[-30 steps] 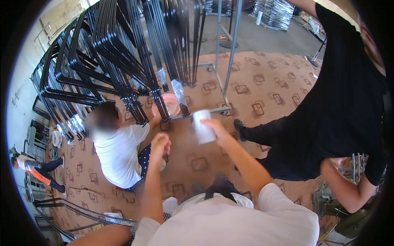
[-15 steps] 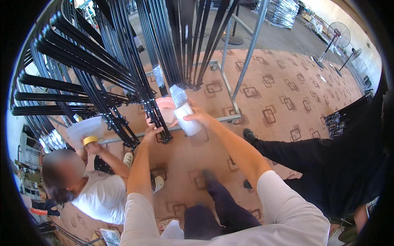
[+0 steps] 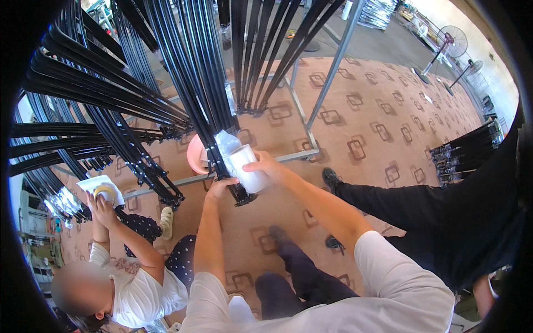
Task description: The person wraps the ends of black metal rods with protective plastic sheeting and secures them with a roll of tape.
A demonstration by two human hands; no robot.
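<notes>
At the far left, a co-worker in a white top (image 3: 147, 297) and dotted trousers holds up a yellow tape roll (image 3: 100, 189) together with a white sheet (image 3: 88, 183). Above them, bent black metal tubes (image 3: 83, 61) hang in close rows. A pink basin (image 3: 195, 155) rests on the floor, partly hidden behind the central tube bundle (image 3: 191, 83). The person's left hand (image 3: 218, 190) is at the lower end of that bundle, its fingers reaching toward the white roll (image 3: 252, 173); how far its grip is closed cannot be told. Clear film (image 3: 226, 142) covers the bundle just above the roll. The white roll stands tilted against the bundle's lower part, and the right hand (image 3: 268, 167) has its grip closed around it from the right, thumb across the front. Farther right come a grey metal frame (image 3: 331, 72), a black shoe (image 3: 331, 176) on the patterned carpet (image 3: 388, 91), a person in black (image 3: 383, 206), a standing fan (image 3: 452, 41) and another batch of black tubes (image 3: 466, 151).
</notes>
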